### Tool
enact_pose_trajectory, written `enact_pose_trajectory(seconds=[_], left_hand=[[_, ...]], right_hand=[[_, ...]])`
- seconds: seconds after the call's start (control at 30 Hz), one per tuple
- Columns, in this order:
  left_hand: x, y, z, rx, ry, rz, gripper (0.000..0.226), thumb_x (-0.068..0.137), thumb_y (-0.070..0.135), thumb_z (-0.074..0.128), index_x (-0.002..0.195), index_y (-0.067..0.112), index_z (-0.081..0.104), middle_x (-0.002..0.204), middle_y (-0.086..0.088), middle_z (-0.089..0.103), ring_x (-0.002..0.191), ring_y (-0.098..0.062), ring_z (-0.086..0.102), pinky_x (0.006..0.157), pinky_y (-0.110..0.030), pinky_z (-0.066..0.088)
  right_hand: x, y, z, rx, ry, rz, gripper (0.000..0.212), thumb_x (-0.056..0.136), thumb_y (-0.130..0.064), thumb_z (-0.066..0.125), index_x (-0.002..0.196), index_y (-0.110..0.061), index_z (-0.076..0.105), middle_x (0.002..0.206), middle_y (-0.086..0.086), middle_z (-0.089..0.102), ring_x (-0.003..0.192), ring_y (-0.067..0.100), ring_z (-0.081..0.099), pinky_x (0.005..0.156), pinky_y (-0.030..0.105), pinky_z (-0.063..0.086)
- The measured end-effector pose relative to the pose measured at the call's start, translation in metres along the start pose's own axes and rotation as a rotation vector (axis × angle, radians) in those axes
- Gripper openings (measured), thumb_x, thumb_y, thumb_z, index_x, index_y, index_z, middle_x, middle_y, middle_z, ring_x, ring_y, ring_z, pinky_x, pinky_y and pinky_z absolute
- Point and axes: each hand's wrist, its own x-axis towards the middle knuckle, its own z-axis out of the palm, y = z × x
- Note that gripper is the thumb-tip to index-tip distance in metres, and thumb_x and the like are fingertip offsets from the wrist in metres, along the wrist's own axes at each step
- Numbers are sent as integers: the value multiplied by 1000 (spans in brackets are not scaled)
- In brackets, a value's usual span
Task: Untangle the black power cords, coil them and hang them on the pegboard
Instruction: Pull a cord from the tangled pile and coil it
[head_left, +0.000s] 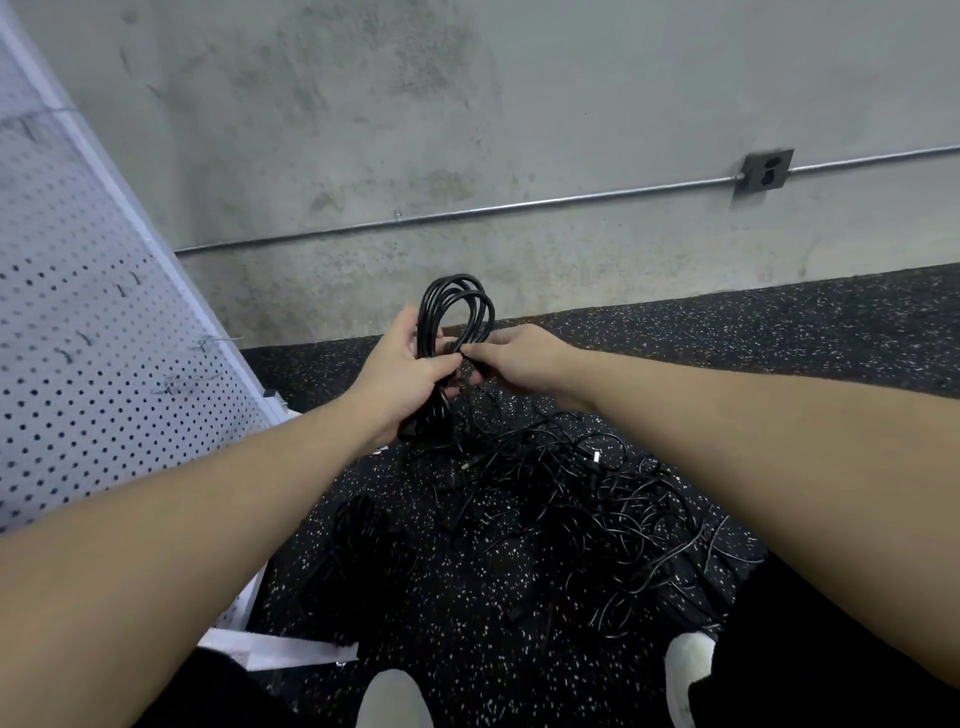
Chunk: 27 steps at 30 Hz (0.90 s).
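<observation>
A coiled black power cord (457, 306) stands upright in front of me, its loops rising above my hands. My left hand (400, 374) grips the coil round its middle. My right hand (514, 358) pinches a strand of the same cord at the coil's right side. Below my hands a tangled heap of black cords (587, 499) lies spread on the speckled floor. A darker coiled bundle (363, 540) lies on the floor to its left. The white pegboard (88, 364) leans at the left, with several metal hooks (171, 384) on it.
A concrete wall with a metal conduit (519, 208) and an outlet box (763, 171) stands behind. The pegboard's white base (280, 649) lies at the lower left. My shoes (685, 670) show at the bottom edge, on black speckled rubber flooring (779, 332).
</observation>
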Motion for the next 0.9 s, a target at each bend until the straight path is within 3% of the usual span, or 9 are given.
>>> enact_pose_trajectory(seconds=[0.1, 0.17, 0.3, 0.37, 0.4, 0.5, 0.67, 0.8, 0.9], left_hand=[[-1, -15, -20, -5, 50, -57, 31, 94, -13, 61, 100, 16, 49, 77, 11, 75, 68, -12, 71, 68, -39, 56], [0, -25, -38, -60, 49, -154, 30, 91, -13, 64, 101, 14, 53, 81, 5, 75, 72, -16, 69, 63, -37, 57], [-4, -37, -67, -105, 48, -322, 27, 92, -11, 63, 106, 12, 62, 94, -4, 71, 78, -20, 68, 64, -33, 59], [-6, -48, -83, -104, 40, -371, 27, 93, -9, 63, 111, 11, 64, 105, -4, 73, 85, -19, 68, 63, -29, 60], [-6, -54, -91, -77, 33, -392, 29, 93, -8, 64, 114, 11, 64, 107, -4, 73, 88, -18, 69, 64, -28, 60], [-4, -76, -113, 29, 27, -458, 32, 93, -8, 62, 117, 13, 65, 98, -2, 73, 82, -16, 68, 60, -24, 54], [3, -132, -146, 74, 83, -585, 28, 93, 3, 68, 119, 14, 69, 109, -15, 76, 86, -22, 71, 67, -30, 53], [1, -179, -167, 166, 145, -634, 17, 97, 10, 67, 114, 12, 68, 75, -3, 73, 53, -10, 64, 42, -20, 43], [3, -214, -185, 240, 221, -655, 21, 94, 13, 73, 114, 12, 66, 94, -11, 75, 65, -18, 67, 41, -22, 43]], right_hand=[[8, 0, 21, -13, -41, 40, 28, 101, -29, 59, 114, -8, 72, 86, 3, 71, 50, 7, 49, 41, 19, 31], [11, 0, 32, -49, -68, 50, 26, 99, -32, 63, 113, -13, 73, 82, -3, 68, 60, 8, 51, 43, 17, 34], [27, -2, 51, -63, -8, 22, 29, 100, -34, 62, 122, -17, 68, 105, -3, 69, 73, 3, 56, 54, 17, 42], [39, 0, 66, -26, -30, 43, 30, 103, -26, 58, 128, -12, 64, 102, 1, 68, 72, 8, 60, 52, 18, 46], [45, 3, 76, -23, -63, 63, 27, 103, -23, 57, 127, -10, 64, 101, 4, 69, 75, 14, 64, 53, 21, 52], [64, 16, 108, -75, -141, 120, 20, 104, -20, 54, 119, -8, 62, 109, 14, 72, 91, 30, 74, 80, 43, 63], [91, 35, 151, -88, -216, 182, 19, 105, -22, 52, 118, -12, 61, 100, 10, 72, 88, 26, 74, 82, 40, 63], [104, 74, 191, -45, -344, 275, 25, 104, -23, 54, 125, -10, 60, 96, 8, 70, 80, 23, 71, 87, 42, 59], [118, 92, 223, -41, -387, 324, 30, 105, -29, 54, 131, -14, 56, 102, 7, 70, 72, 18, 69, 78, 37, 60]])
